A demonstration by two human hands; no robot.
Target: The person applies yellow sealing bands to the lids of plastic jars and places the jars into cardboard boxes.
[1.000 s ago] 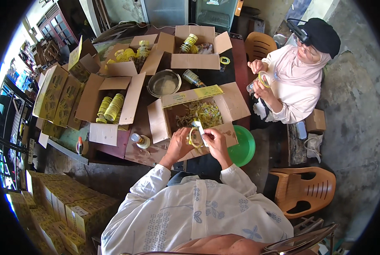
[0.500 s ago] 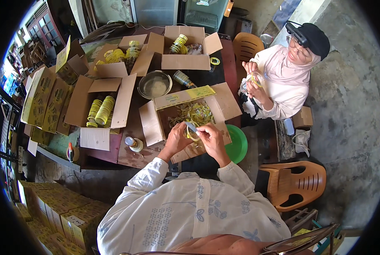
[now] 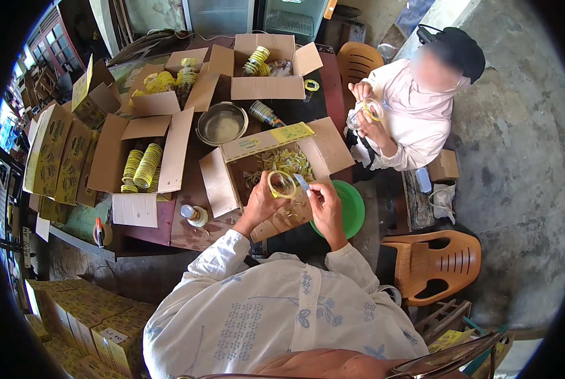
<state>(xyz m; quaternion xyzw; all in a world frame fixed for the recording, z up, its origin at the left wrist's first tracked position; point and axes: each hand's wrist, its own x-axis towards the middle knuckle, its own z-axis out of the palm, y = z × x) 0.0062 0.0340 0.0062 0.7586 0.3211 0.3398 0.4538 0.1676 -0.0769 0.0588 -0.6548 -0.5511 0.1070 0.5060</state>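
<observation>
My left hand (image 3: 261, 201) is closed on a round, clear plastic container (image 3: 282, 186) with a yellow band around its rim. The container's round opening faces up. Pinched in my right hand (image 3: 326, 207) is a small flat grey blade (image 3: 302, 182), just right of the rim; whether it touches the rim I cannot tell. Both hands are above the near side of an open cardboard box (image 3: 267, 141), in which a heap of thin yellow-green strips (image 3: 295, 160) lies.
A metal bowl (image 3: 222, 140) and a stack of cups (image 3: 265, 114) stand beyond the box. Left are open cartons (image 3: 184, 142) with stacked yellow-rimmed containers (image 3: 148, 165) and a small bottle (image 3: 194, 215). A green basin (image 3: 352, 211) is at right. A co-worker (image 3: 415, 120) holds a similar container.
The blade in my right hand has come away from over the container to its right side. My left hand has turned the container so its round opening shows. The view has shifted slightly.
</observation>
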